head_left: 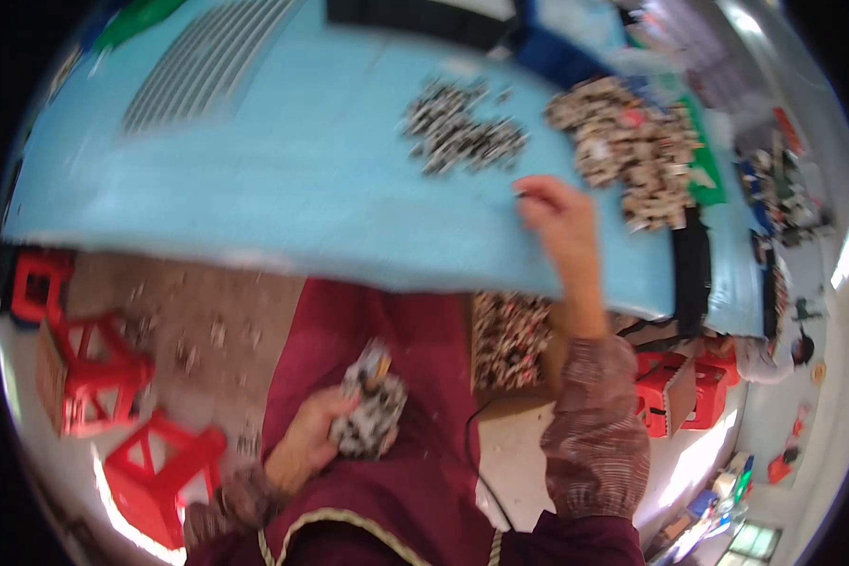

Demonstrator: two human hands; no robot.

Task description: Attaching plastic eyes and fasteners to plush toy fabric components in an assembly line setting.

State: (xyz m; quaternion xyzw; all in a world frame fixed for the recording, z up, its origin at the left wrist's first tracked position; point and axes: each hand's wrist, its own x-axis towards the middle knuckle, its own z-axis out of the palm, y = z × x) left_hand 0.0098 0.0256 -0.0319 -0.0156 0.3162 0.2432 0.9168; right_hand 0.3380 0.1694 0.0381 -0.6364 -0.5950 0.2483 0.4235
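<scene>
Over my lap, my left hand is wrapped round a clear plastic bag full of small grey and black parts. A yellowish bit shows near the bag's top. My right hand is above the blue tabletop with its fingers pinched together. Something tiny and dark seems to be at the fingertips, too blurred to name. Just beyond that hand lies a loose pile of small black-and-silver parts. A larger heap of beige and brown small pieces is to its right.
The blue table spans the far side, with a ridged grey panel at left. A cardboard box of small reddish-brown pieces is under the table edge. Red stools stand at left, and another red stool at right.
</scene>
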